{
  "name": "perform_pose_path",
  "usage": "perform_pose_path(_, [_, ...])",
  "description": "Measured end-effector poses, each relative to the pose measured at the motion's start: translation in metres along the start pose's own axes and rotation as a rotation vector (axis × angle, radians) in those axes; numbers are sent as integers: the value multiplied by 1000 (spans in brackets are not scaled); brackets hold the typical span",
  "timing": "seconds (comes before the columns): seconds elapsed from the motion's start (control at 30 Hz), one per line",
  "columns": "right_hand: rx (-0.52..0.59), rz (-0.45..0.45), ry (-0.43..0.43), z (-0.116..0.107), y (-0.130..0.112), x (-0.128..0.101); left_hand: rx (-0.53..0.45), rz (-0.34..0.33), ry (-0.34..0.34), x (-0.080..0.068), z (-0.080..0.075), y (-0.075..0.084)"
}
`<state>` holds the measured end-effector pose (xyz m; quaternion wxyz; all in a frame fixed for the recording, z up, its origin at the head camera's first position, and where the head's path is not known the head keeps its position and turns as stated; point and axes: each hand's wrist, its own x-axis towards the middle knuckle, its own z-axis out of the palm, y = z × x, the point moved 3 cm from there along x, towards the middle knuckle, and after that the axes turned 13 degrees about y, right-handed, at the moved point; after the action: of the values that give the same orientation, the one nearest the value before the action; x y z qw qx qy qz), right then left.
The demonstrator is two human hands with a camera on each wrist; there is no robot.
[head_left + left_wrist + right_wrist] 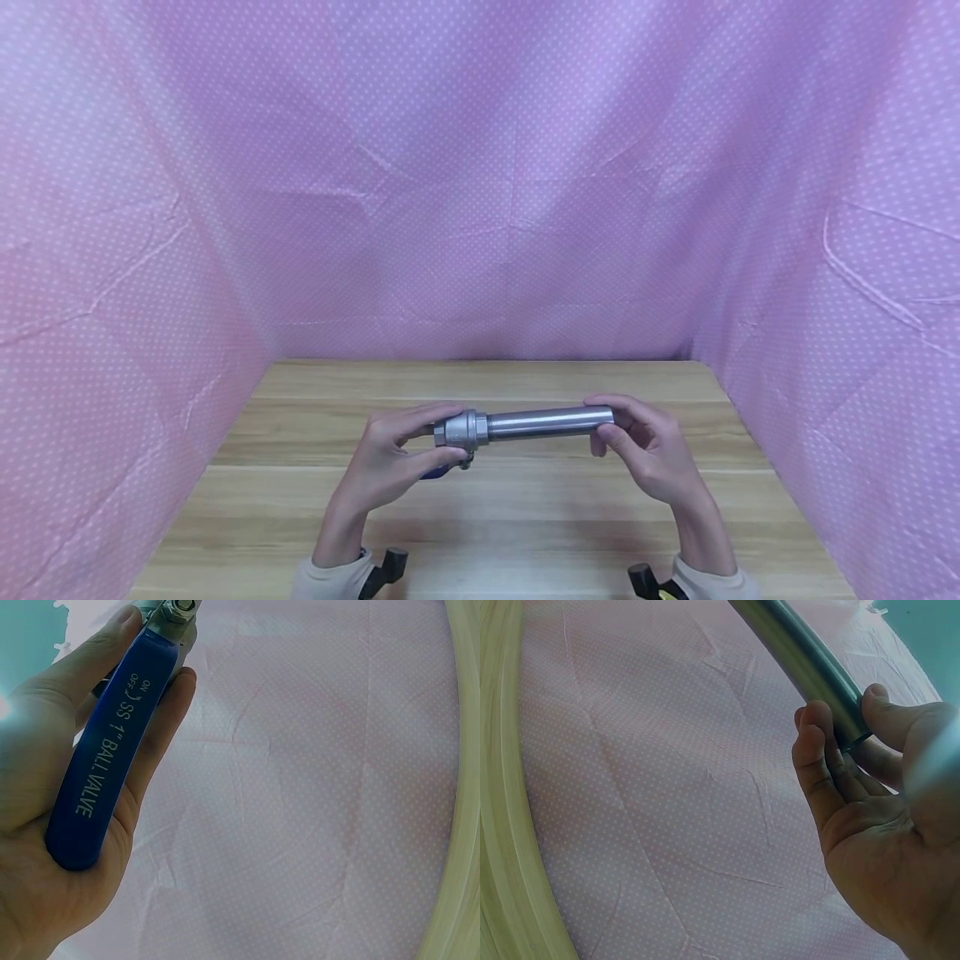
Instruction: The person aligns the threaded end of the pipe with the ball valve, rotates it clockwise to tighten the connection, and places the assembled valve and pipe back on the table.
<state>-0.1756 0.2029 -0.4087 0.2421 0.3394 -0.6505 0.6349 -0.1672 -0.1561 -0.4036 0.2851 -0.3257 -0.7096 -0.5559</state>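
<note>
From the head view, both hands hold one metal assembly level above the wooden desk (495,500). The left hand (393,467) curls its fingers and thumb round the ball valve (461,430) at the left end. The right hand (651,450) pinches the far end of the steel pipe (547,422), which runs straight out of the valve to the right. Pink dotted cloth (480,208) hangs behind and on both sides of the desk.

In the left wrist view, the valve's blue handle (105,742) lies along the palm of the left hand (52,847), with white lettering reading "1" BALL VALVE" and a nut at its top end.

In the right wrist view, the pipe (810,664) slants down into the right hand (877,825), whose fingertips and thumb grip its end.
</note>
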Motion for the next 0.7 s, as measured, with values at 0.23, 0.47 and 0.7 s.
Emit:
perform_pose_path(0.23, [-10,20,27,0,1,0,-2,3,0,1,0,1])
perform_pose_path(0.47, [-27,31,53,0,1,0,0,10,1,1,1,1])
perform_pose_path(0.7, [-18,34,54,1,0,0,5,4,6,0,0,1])
